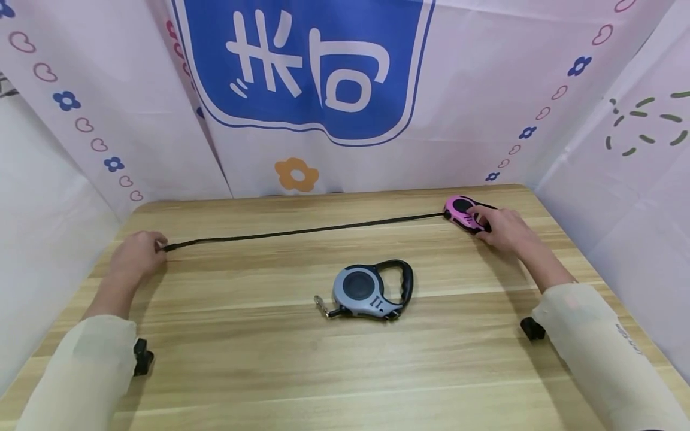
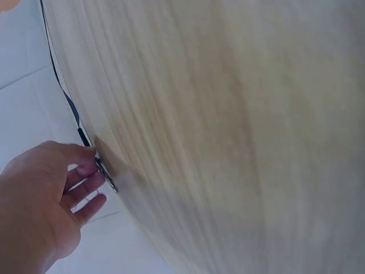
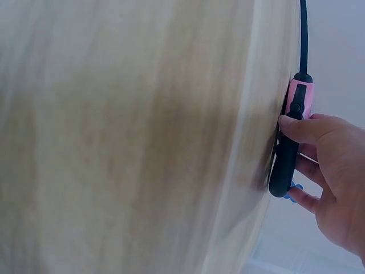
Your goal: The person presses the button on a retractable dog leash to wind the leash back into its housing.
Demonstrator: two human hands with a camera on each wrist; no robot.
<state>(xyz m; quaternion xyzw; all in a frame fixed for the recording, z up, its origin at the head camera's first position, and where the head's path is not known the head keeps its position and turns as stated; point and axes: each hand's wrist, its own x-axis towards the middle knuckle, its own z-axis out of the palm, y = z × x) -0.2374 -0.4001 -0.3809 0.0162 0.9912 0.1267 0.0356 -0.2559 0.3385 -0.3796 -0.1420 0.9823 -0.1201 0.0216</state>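
Observation:
In the head view a pink and black retractable dog leash (image 1: 461, 205) lies at the back right of the table. My right hand (image 1: 505, 229) grips its handle; in the right wrist view the thumb sits by the button on the pink leash (image 3: 301, 94). A black strap (image 1: 312, 230) runs out from it across the table to the left. At the strap's end my left hand (image 1: 135, 256) pinches the tip, and a metal clip (image 2: 105, 174) shows by the fingers in the left wrist view. Between the arms lies a grey and black retractable leash (image 1: 358, 290), touched by neither hand.
The grey leash's short metal clip (image 1: 321, 306) points left on the wooden table (image 1: 302, 371). A printed cloth (image 1: 463, 120) hangs behind the table's back edge, and white sheets (image 1: 636, 197) stand along both sides.

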